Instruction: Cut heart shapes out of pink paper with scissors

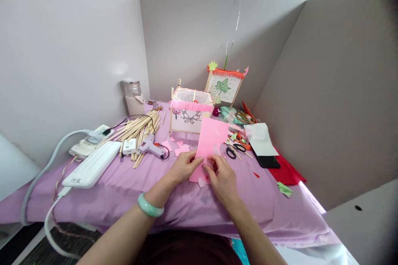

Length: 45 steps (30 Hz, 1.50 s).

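Observation:
A pink paper sheet point(210, 137) stands tilted up from the purple tablecloth point(174, 198), held at its near edge by both hands. My left hand point(183, 166), with a green bangle on its wrist, pinches the sheet's lower left part. My right hand point(222, 178) pinches the lower right part, fingers curled. Small pink paper hearts point(181, 149) lie just beyond my left hand, and one pale heart point(202, 182) lies between my hands. A pink-fringed paper lantern point(189, 112) stands right behind the sheet.
A glue gun point(151, 145), wooden sticks point(139, 128), a power strip point(92, 165) and cables lie at left. Scissors point(235, 149), a white sheet point(260, 139), a black phone point(266, 160) and red paper point(289, 173) lie at right. A second lantern point(224, 85) stands at the back. Grey partitions enclose the table.

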{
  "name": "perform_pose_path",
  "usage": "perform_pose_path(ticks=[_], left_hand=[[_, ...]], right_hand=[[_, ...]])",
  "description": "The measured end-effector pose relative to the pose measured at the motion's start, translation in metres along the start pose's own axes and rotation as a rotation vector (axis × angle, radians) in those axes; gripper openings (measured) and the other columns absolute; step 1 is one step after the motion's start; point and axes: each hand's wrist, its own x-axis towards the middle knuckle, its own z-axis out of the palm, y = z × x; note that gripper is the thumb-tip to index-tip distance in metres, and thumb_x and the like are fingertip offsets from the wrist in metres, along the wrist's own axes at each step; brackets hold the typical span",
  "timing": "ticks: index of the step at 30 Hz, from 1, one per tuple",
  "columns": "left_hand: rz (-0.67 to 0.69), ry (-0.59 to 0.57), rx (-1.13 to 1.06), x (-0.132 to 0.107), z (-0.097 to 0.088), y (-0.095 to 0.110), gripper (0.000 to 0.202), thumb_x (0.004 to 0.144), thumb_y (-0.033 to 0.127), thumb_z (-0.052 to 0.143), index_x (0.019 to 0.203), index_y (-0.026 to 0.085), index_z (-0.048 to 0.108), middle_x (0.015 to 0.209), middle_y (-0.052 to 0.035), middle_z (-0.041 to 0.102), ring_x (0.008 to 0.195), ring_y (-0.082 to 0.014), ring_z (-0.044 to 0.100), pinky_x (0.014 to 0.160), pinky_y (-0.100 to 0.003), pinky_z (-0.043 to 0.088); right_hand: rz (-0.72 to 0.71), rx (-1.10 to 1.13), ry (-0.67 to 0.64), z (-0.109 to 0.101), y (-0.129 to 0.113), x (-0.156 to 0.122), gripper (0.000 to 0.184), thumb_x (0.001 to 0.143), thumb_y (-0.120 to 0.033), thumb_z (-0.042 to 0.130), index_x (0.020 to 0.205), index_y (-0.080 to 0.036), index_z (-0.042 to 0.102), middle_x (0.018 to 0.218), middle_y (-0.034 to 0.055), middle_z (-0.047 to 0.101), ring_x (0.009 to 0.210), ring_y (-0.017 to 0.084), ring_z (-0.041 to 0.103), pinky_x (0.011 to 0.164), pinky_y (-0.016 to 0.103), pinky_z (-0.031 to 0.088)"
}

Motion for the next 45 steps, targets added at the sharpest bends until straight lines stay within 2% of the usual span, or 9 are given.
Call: perform_pose_path(ticks=[4,9,13,19,22,28,33,41,45], left_hand=[[0.021,0.005,0.047,0.000,0.000,-0.002,0.031,0.081,0.041,0.052,0.079,0.013,0.064,0.068,-0.0008,0.057,0.064,-0.0135,0.048,0.058,-0.023,0.038],[0.046,0.035,0.096,0.000,0.000,-0.004,0.029,0.083,0.040,0.050,0.075,0.014,0.061,0.064,0.0011,0.051,0.061,-0.0118,0.044,0.056,-0.023,0.034],[0.107,0.042,0.228,-0.001,0.000,-0.002,0.029,0.084,0.036,0.049,0.064,0.015,0.052,0.057,0.0037,0.040,0.056,-0.0097,0.036,0.054,-0.023,0.028],[0.068,0.267,0.279,0.001,0.000,0.000,0.032,0.082,0.034,0.047,0.056,0.018,0.038,0.054,0.0049,0.033,0.054,-0.0096,0.033,0.054,-0.024,0.025],[0.071,0.347,0.283,0.003,-0.001,-0.001,0.030,0.083,0.034,0.045,0.058,0.019,0.038,0.055,0.0050,0.033,0.055,-0.0100,0.034,0.055,-0.024,0.026],[0.075,0.335,0.262,0.002,-0.002,0.000,0.031,0.084,0.036,0.045,0.059,0.019,0.038,0.055,0.0044,0.034,0.055,-0.0105,0.034,0.055,-0.024,0.026],[0.047,0.316,0.226,0.001,0.000,0.002,0.031,0.083,0.040,0.046,0.061,0.018,0.045,0.057,0.0030,0.040,0.056,-0.0112,0.036,0.055,-0.024,0.029],[0.053,0.252,0.169,0.001,0.002,0.000,0.029,0.082,0.040,0.048,0.064,0.017,0.052,0.058,0.0023,0.044,0.058,-0.0116,0.040,0.056,-0.023,0.032],[0.055,0.295,0.183,0.002,0.000,-0.001,0.029,0.082,0.038,0.048,0.060,0.018,0.046,0.057,0.0034,0.037,0.057,-0.0108,0.036,0.055,-0.023,0.030]], right_hand=[[-0.026,0.045,-0.031,-0.005,0.002,0.007,0.007,0.085,-0.026,0.058,0.083,-0.020,0.057,0.080,0.0017,0.059,0.070,0.015,0.055,0.064,0.027,0.044],[-0.044,0.185,-0.055,-0.010,0.005,0.010,0.007,0.086,-0.025,0.057,0.086,-0.019,0.059,0.083,0.0032,0.061,0.071,0.015,0.056,0.065,0.027,0.046],[-0.040,0.103,-0.007,-0.006,0.005,0.008,0.012,0.090,-0.022,0.048,0.081,-0.019,0.056,0.080,0.0032,0.059,0.073,0.016,0.056,0.068,0.028,0.044],[-0.270,-0.024,-0.154,-0.004,-0.004,0.000,0.013,0.091,-0.018,0.042,0.082,-0.019,0.052,0.079,0.0048,0.057,0.072,0.017,0.053,0.065,0.027,0.042],[-0.298,0.002,-0.224,-0.008,-0.008,-0.003,0.011,0.090,-0.019,0.045,0.082,-0.019,0.053,0.082,0.0050,0.057,0.074,0.016,0.054,0.067,0.027,0.042],[-0.103,0.033,-0.091,-0.004,0.000,-0.002,0.008,0.091,-0.026,0.051,0.088,-0.020,0.055,0.078,0.0024,0.061,0.068,0.014,0.057,0.065,0.026,0.044],[-0.096,-0.109,-0.007,0.003,0.002,-0.002,0.014,0.090,-0.029,0.054,0.099,-0.019,0.058,0.090,0.0061,0.063,0.075,0.017,0.059,0.068,0.028,0.045],[-0.058,-0.021,-0.024,0.004,0.005,0.002,0.010,0.089,-0.024,0.054,0.080,-0.020,0.055,0.077,0.0021,0.060,0.069,0.015,0.057,0.065,0.027,0.043],[-0.123,0.012,-0.070,0.003,0.005,0.002,0.014,0.091,-0.022,0.049,0.077,-0.020,0.053,0.074,0.0020,0.058,0.067,0.015,0.054,0.063,0.026,0.041]])
